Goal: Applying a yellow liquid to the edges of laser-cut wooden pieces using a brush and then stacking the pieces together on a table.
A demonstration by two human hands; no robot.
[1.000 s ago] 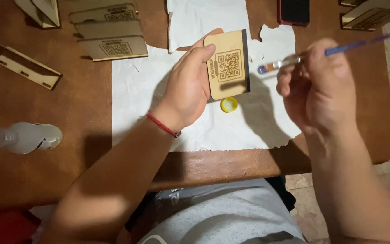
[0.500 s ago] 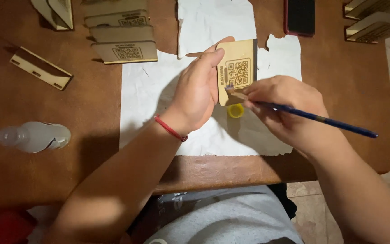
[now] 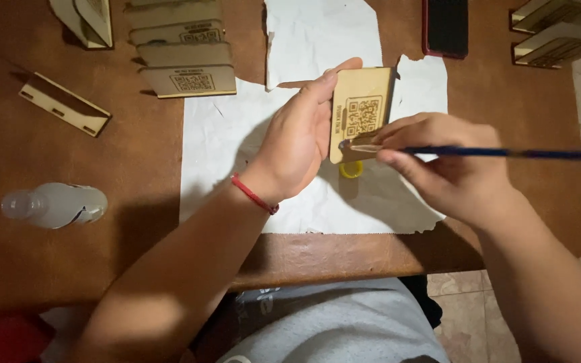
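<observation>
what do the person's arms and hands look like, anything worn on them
Both arms are bare to the picture's edge, with no sleeves showing. The left hand has a thin red cord bracelet round its wrist. The right hand is bare too: no glove, no watch or bracelet on the wrist. No rings show on the visible fingers of either hand.

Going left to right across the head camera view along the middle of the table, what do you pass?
Clear plastic bottle lying on its side → left hand → engraved wooden plaque it holds → right hand → blue handle of the paintbrush, whose tip touches the plaque.
</observation>
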